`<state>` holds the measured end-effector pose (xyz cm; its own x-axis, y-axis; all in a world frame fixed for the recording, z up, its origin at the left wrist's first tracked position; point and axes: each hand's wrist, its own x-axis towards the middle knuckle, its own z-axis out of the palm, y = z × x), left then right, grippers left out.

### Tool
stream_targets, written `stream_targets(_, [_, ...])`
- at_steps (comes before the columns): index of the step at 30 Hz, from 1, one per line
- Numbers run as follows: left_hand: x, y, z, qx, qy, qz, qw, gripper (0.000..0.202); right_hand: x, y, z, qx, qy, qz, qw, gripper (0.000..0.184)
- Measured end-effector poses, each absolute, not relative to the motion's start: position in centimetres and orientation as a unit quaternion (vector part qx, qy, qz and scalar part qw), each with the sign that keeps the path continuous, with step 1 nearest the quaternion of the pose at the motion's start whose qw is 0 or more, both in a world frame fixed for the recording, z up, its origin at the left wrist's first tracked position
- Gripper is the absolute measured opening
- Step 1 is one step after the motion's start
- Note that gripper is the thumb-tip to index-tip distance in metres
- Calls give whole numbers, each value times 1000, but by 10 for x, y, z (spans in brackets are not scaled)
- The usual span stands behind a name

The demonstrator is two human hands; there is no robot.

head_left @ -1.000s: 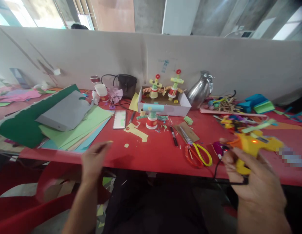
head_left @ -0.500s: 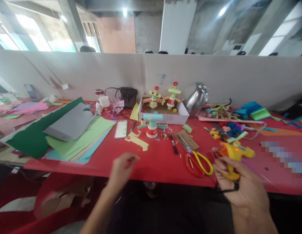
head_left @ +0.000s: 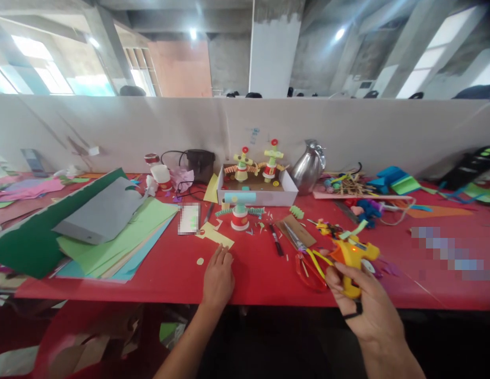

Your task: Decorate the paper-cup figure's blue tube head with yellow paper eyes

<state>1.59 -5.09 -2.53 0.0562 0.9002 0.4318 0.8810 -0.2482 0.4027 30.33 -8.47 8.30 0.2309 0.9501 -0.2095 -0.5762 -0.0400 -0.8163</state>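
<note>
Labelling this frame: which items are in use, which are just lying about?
In use: yellow-orange plastic glue gun in right hand; yellow paper cut-out by left hand.
Lying about: red-and-yellow-handled scissors; black marker pen; shiny steel jug; stacked coloured paper sheets.

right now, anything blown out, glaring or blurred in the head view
Head view: upper-left windows blown out; ceiling lamps flare softly; pixelated patches mask spots on the red table; right hand gripping the yellow plastic glue gun is fairly sharp.
</note>
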Motion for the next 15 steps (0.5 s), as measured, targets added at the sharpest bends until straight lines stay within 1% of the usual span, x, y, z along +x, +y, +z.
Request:
stream_targets(3, [16, -53, -25, 745, 585, 321, -7, 31, 301, -86, 81, -434, -220, 586, 648, 25])
stream_targets(6, [18, -46, -20, 767, 564, 306, 10, 31, 304, -88, 82, -429, -225, 570, 663, 30])
stream_targets(11, [18, -25, -11, 754, 597, 274, 9, 33, 308, -92, 83, -445, -221, 566, 658, 20])
stream_targets(15, [9, -26, -10, 745, 612, 265, 11, 33, 306, -93, 81, -447, -218, 579, 646, 22])
